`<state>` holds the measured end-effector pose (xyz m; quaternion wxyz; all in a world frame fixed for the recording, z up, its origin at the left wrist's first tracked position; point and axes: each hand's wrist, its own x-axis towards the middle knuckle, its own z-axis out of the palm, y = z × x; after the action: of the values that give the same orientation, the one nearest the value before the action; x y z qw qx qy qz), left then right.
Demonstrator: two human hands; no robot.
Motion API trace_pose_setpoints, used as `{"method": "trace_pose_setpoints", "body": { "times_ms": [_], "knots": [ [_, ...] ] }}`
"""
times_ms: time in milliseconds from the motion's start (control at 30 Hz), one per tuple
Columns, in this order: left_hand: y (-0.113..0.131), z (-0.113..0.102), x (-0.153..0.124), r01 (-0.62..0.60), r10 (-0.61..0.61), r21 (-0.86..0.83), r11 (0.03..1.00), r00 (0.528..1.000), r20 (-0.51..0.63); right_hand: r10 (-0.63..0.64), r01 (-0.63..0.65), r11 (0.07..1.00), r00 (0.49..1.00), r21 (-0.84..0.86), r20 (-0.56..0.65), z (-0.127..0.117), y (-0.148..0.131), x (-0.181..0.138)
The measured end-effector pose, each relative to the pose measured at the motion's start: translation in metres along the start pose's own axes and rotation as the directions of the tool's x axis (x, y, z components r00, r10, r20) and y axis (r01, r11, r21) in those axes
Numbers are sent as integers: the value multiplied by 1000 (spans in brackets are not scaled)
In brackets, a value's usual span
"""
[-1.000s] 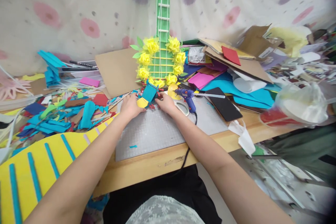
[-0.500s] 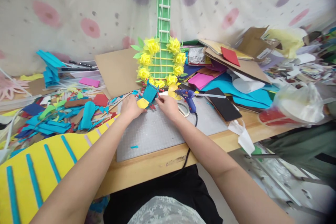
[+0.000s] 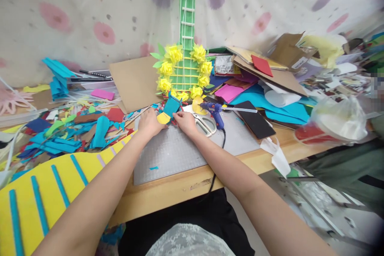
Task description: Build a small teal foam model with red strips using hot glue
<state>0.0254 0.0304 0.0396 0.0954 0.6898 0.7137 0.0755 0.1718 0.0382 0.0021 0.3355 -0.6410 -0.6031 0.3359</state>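
A small craft piece of blue paper [image 3: 172, 106] with red sticks at its edges stands on the grey cutting mat [image 3: 168, 156]. A yellow paper flap [image 3: 163, 118] lies at its lower front. My left hand [image 3: 149, 123] closes on the piece from the left, thumb by the yellow flap. From the right, my right hand [image 3: 185, 122] pinches its lower right edge; the fingertips partly hide what they grip. Right of that hand lie white-handled scissors [image 3: 207, 125] and a blue glue gun [image 3: 215, 113] with a glue stick.
Behind stands a green paper guitar [image 3: 187, 44] ringed with yellow flowers. Paper scraps [image 3: 69, 128] crowd the left, near a yellow striped panel [image 3: 39, 196]. A black phone [image 3: 255, 120], coloured sheets [image 3: 270, 104] and a bagged cup [image 3: 327, 128] sit right. The glue gun's cord [image 3: 220, 152] crosses the front edge.
My right hand has shifted slightly left, onto the lower right of the blue piece, and more of the scissors shows. My left hand has barely moved.
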Motion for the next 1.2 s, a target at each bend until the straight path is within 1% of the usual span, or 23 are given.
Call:
{"method": "trace_pose_setpoints", "body": {
  "times_ms": [67, 200, 433, 533, 667, 800, 867, 967, 1100, 1200],
  "knots": [
    [-1, 0, 1, -3, 3, 0, 1000, 1000, 4, -2, 2, 999, 1000, 34, -8, 1, 1, 0],
    [-2, 1, 2, -8, 8, 1, 1000, 1000, 17, 16, -18, 996, 999, 83, 28, 1, 3, 2],
    [0, 1, 2, -14, 14, 27, 1000, 1000, 9, 35, -38, 995, 999, 97, 37, 2, 4, 7],
    [2, -1, 2, -8, 7, 44, 999, 1000, 20, 32, -39, 992, 997, 116, 69, 1, 5, 8],
    [3, -3, 4, -30, 27, 70, 997, 999, 45, 8, -22, 992, 994, 122, 110, -2, 3, 6],
    [2, -4, 6, -31, 24, 80, 996, 996, 84, 10, -19, 993, 997, 119, 82, -2, 1, 4],
    [0, -3, 7, -34, 27, 80, 996, 996, 84, 6, -15, 990, 998, 139, 68, -1, 1, 3],
    [-1, -2, 8, -39, 35, 66, 997, 997, 70, -19, 6, 987, 997, 159, 80, -1, 1, 2],
    [1, -3, 9, -30, 24, 70, 997, 996, 87, -32, 21, 992, 996, 128, 81, -1, 0, 1],
    [2, -6, 10, -25, 14, 97, 995, 994, 106, -50, 46, 998, 995, 47, 89, 0, -2, 0]
  ]
}}
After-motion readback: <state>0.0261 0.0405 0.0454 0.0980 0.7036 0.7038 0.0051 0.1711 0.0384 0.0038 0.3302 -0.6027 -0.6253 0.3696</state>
